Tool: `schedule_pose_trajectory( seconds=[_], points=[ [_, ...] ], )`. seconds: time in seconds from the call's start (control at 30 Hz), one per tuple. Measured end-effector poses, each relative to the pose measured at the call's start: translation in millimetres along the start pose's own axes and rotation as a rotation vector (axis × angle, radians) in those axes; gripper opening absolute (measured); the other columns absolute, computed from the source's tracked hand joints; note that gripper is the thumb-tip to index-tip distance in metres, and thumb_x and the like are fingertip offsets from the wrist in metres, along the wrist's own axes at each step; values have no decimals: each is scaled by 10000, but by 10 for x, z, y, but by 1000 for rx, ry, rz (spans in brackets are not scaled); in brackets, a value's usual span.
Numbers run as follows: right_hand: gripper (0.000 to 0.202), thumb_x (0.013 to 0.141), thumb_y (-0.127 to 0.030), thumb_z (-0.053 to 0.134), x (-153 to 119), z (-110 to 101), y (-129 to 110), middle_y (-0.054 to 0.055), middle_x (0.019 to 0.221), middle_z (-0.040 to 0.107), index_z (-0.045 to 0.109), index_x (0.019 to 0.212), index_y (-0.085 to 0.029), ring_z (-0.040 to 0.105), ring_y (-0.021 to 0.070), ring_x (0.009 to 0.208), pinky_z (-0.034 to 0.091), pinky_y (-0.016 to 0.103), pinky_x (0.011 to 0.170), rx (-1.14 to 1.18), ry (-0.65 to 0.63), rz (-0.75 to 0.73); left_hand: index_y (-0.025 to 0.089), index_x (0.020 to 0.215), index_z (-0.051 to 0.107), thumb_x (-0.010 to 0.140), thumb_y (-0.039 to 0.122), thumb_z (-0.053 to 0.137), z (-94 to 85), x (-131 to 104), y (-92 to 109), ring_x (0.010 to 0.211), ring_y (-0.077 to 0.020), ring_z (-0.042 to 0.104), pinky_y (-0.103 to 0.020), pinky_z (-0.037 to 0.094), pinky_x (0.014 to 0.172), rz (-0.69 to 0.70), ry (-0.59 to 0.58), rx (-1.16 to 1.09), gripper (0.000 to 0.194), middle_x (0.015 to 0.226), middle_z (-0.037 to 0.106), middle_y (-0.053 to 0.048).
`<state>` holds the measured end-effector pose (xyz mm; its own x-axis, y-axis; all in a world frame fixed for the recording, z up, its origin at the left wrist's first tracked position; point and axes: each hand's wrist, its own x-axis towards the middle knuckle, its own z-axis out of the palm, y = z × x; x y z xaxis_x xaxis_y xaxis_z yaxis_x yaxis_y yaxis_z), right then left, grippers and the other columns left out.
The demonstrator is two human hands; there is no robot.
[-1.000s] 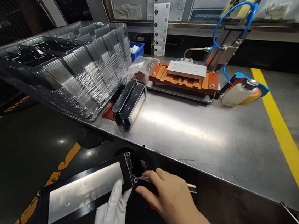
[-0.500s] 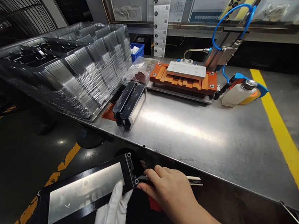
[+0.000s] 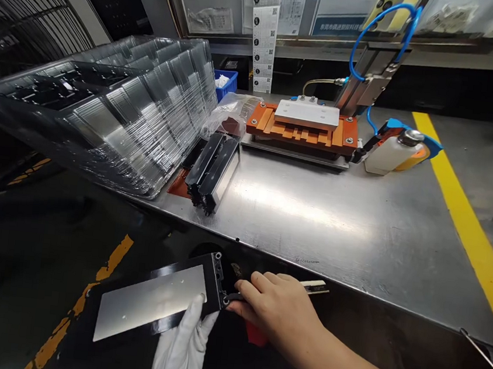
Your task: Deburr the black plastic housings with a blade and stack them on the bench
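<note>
A white glove covers my left hand, which grips a black rectangular panel with a shiny silver face, its thumb on the near edge. The panel is tilted in front of the table edge. My bare right hand is closed around a slim tool with a pale handle end sticking out to the right. The tool's dark tip meets the panel's right end near a round corner mount. My right fingers are close beside that corner.
Stacked clear plastic trays stand at the left of the metal table. Beside them lie black parts. An orange fixture with a pneumatic cylinder stands at the back, near a white bottle. A blue bin is behind.
The panel has tilted and its left end has shifted right and up. The tool's handle end has swung up slightly, and my right hand has moved slightly left.
</note>
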<state>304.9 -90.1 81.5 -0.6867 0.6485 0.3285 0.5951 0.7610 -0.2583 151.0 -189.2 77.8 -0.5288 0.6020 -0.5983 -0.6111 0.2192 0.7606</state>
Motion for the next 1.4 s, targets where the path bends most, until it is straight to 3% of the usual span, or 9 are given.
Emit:
schedule_pose_trajectory(
  seconds=[0.27,0.53,0.73,0.93,1.2,1.4],
  points=[
    [447,987,-561,535,-19,39,58,-11,621,618,622,739,-200,532,129,525,214,327,520,7,-64,-81,120,1031,776,859,158,669,207,-88,284,1163,-306,669,-319,622,899,-161,-55,6,206,1118,774,-115],
    [474,979,-612,496,-43,35,51,-11,639,641,654,812,-197,560,137,519,221,332,512,30,-68,-23,153,1182,712,824,146,701,196,-80,258,1133,-292,686,-311,637,854,-128,-19,-21,358,1169,761,-95],
    [412,991,-553,532,-37,16,34,-16,637,634,645,805,-203,558,133,514,200,330,500,21,-108,-43,182,1246,683,818,149,698,232,-101,256,1178,-306,658,-328,633,876,-110,-37,-25,429,1190,754,-80],
    [414,1013,-526,507,-49,17,32,-13,627,623,636,793,-200,543,128,517,211,324,509,6,-69,-83,201,1245,686,816,165,719,224,-111,281,1170,-307,662,-342,631,888,-128,-19,-9,432,1185,756,-81],
    [474,1012,-564,466,-14,-14,58,-17,624,616,597,735,-202,522,136,520,211,322,524,4,-75,-145,102,981,786,786,210,791,108,-52,382,1108,-290,699,-280,616,894,-239,-207,13,224,1060,786,-126],
    [536,1051,-549,353,-15,-88,82,-23,604,600,581,706,-208,497,131,496,216,326,518,50,-70,-197,117,952,797,830,231,760,78,-13,436,1058,-257,718,-281,610,908,-299,-282,80,170,1054,786,-101]
  ],
)
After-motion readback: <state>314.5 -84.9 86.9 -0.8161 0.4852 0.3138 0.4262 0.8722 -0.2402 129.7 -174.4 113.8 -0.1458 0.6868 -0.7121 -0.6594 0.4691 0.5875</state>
